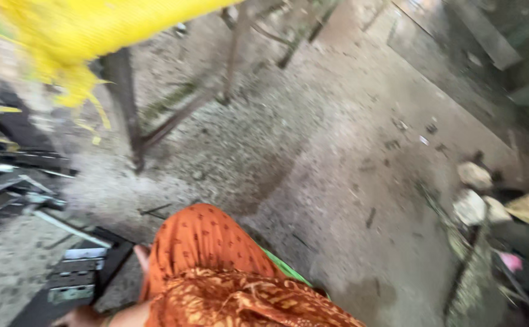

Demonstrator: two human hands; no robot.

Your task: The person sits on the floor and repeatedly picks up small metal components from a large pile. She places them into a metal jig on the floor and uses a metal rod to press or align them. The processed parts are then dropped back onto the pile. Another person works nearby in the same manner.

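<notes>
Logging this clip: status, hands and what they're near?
Left hand low by dark metal block, grip unclear. Right hand out of view. Orange garment fills foreground; yellow cloth overhead. Frame blurred.

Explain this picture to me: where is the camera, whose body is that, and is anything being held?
The one picture comes from a camera worn on a person's head, looking down; it is blurred by motion. The orange patterned cloth is the person's own clothing. At the bottom left a hand rests near a dark metal part on the gritty ground; which hand it is, and whether it grips anything, I cannot tell. Yellow fabric hangs at the top left above thin metal legs. Stones lie on the right.
</notes>
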